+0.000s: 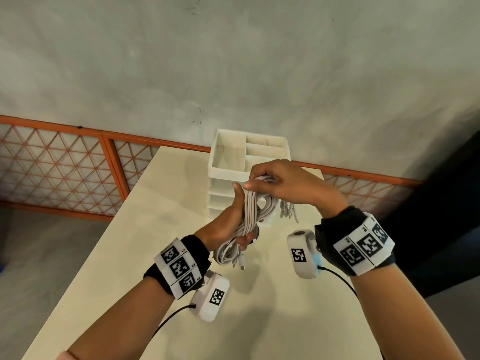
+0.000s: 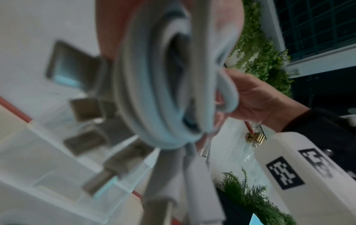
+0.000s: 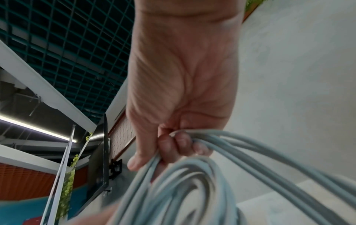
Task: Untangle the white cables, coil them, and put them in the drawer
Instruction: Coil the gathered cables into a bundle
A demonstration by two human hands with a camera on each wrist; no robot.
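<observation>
left hand (image 1: 228,224): fingers curled round low end of white cables (image 1: 249,216) | right hand (image 1: 280,183): fingers pinch bundle's top | bundle held above surface (image 1: 161,216), just near of drawer unit (image 1: 228,162)

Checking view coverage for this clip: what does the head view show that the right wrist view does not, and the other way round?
Only the head view shows the left hand gripping the lower part of the white cables, the loose plugs hanging below, the white drawer unit behind, and the table. Only the right wrist view shows the right hand's palm side with curled fingers up close, and the grid ceiling. Both show the right hand holding the top of the cable bundle.
</observation>
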